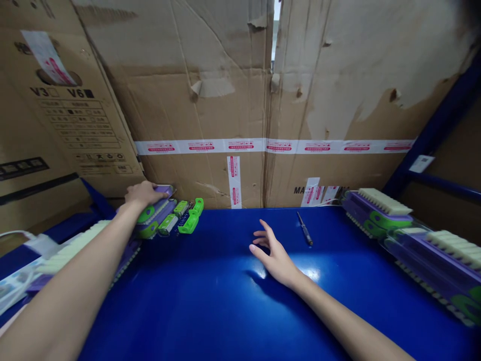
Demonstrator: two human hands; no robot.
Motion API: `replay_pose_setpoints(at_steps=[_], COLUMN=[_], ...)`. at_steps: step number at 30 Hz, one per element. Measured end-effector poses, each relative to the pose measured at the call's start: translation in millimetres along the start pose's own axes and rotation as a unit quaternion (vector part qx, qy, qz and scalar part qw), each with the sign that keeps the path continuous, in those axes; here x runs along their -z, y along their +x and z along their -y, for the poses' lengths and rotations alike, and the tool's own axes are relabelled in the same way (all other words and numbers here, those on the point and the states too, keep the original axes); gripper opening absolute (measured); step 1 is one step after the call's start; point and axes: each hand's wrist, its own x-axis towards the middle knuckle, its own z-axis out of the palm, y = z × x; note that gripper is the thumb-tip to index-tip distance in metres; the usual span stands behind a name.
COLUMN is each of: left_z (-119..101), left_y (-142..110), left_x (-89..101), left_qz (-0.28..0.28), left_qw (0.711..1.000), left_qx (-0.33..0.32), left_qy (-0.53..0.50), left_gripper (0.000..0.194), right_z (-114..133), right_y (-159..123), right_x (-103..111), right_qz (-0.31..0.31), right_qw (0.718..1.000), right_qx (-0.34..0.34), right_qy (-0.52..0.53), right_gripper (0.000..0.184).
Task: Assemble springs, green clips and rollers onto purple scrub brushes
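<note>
At the back left, my left hand [141, 194] is closed over the top of a purple-and-green plastic unit [160, 213]; its fingers are partly hidden. Beside that unit lie small green-and-clear pieces [168, 224] and bright green plastic parts [191, 218]. My right hand [274, 254] hovers over the middle of the blue table [210, 311], fingers apart and holding nothing. A screwdriver [305, 229] lies to the right of it, apart from the hand.
Purple-and-green units with cream ribbed pads [379, 210] are stacked along the right side. More cream ribbed pieces [80, 243] and a white plug with cable [41, 244] sit at left. Taped cardboard [203, 115] walls the back; a blue metal frame [432, 120] rises at right.
</note>
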Motion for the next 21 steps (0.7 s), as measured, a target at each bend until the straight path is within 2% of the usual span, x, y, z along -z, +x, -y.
replay_pose_setpoints(at_steps=[5,12,21], left_z=[-1.1,-2.4,2.1], left_y=[0.6,-1.5,-2.6], left_x=[4.0,5.5,7.4], left_qz=[0.031,0.035,0.030], left_qw=[0.999,0.999,0.999], left_qx=[0.010,-0.006,0.021], left_qy=[-0.006,0.012,-0.013], left_gripper=[0.053,0.062,0.063], right_z=[0.3,-0.8,1.4], right_y=[0.2,0.0,0.3], right_x=[-0.4,-0.5,-0.1], right_qz=[0.003,0.001,0.000], right_qw=[1.000,1.000,1.000], right_qx=[0.000,0.000,0.006], right_qy=[-0.003,-0.005,-0.007], right_gripper=[0.073,0.072,0.070])
